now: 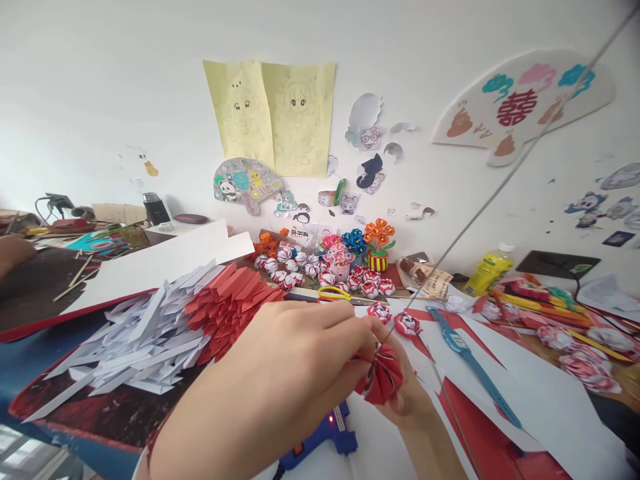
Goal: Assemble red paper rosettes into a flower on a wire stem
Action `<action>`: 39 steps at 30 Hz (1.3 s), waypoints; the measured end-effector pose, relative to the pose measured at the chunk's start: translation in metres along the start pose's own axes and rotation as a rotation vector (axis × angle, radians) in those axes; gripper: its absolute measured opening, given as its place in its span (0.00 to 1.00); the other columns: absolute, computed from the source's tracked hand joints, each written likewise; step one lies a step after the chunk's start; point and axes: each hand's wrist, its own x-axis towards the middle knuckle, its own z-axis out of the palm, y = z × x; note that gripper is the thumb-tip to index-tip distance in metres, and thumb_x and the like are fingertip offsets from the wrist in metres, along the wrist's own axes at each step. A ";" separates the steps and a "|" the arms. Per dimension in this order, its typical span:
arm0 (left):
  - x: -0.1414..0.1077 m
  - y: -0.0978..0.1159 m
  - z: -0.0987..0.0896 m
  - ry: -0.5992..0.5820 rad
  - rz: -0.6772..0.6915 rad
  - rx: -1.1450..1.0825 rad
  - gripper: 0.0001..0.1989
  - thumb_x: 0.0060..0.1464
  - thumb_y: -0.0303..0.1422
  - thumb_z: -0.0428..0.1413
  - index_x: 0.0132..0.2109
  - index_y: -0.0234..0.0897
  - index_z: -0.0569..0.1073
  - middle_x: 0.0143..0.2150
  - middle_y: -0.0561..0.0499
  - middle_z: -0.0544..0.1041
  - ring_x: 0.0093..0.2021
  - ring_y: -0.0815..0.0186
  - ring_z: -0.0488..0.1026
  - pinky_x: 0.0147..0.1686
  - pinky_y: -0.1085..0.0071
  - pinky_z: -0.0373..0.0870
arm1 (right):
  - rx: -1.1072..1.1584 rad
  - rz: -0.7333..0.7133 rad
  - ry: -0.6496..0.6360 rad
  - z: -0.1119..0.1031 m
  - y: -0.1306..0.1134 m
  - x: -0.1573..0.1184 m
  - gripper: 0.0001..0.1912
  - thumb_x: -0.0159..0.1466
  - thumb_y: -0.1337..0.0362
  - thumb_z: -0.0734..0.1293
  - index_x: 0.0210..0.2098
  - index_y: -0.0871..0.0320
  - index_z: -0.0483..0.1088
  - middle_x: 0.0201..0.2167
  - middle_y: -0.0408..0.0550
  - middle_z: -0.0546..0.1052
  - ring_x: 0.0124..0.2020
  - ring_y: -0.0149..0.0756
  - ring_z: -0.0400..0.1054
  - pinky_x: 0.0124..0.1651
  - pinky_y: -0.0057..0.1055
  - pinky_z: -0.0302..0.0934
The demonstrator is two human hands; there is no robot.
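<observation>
My left hand (300, 347) reaches across from the lower left, its fingers closed on a red folded-paper flower (381, 381). Behind the flower, my right hand (413, 393) has its fingers curled around the other side. A thin wire (480, 207) slants from the flower to the upper right corner; how it is fixed is hidden by my fingers. Under my left wrist lies a blue glue gun (320, 443) with a small red light on. Two finished red-and-white paper flowers (409, 325) rest just beyond my hands.
White paper strips (145, 333) and red folded pieces (230, 303) are heaped at left. More paper flowers and pots of decorative blooms (377, 243) line the wall. At right are a blue watch (473, 363), paper sheets (555, 393) and a yellow bottle (490, 270).
</observation>
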 end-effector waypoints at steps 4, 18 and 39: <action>0.002 -0.001 0.001 0.004 0.008 0.026 0.11 0.66 0.28 0.48 0.32 0.37 0.64 0.29 0.57 0.66 0.27 0.72 0.59 0.27 0.70 0.52 | -0.022 0.001 -0.032 0.003 -0.001 0.003 0.38 0.41 0.54 0.83 0.50 0.50 0.71 0.49 0.52 0.74 0.52 0.49 0.71 0.55 0.43 0.64; 0.001 0.001 0.000 -0.100 -0.039 0.115 0.10 0.68 0.31 0.43 0.35 0.38 0.62 0.33 0.56 0.68 0.28 0.70 0.62 0.27 0.69 0.53 | -0.009 -0.052 -0.180 -0.006 0.003 0.006 0.37 0.46 0.55 0.81 0.53 0.50 0.69 0.55 0.54 0.70 0.55 0.48 0.68 0.56 0.42 0.62; -0.005 -0.006 -0.017 -0.007 -0.114 -0.041 0.08 0.67 0.30 0.47 0.37 0.39 0.65 0.32 0.59 0.68 0.27 0.76 0.63 0.28 0.75 0.57 | 0.019 -0.068 -0.228 0.003 0.000 0.010 0.32 0.48 0.55 0.80 0.50 0.49 0.70 0.46 0.48 0.71 0.41 0.38 0.70 0.44 0.36 0.69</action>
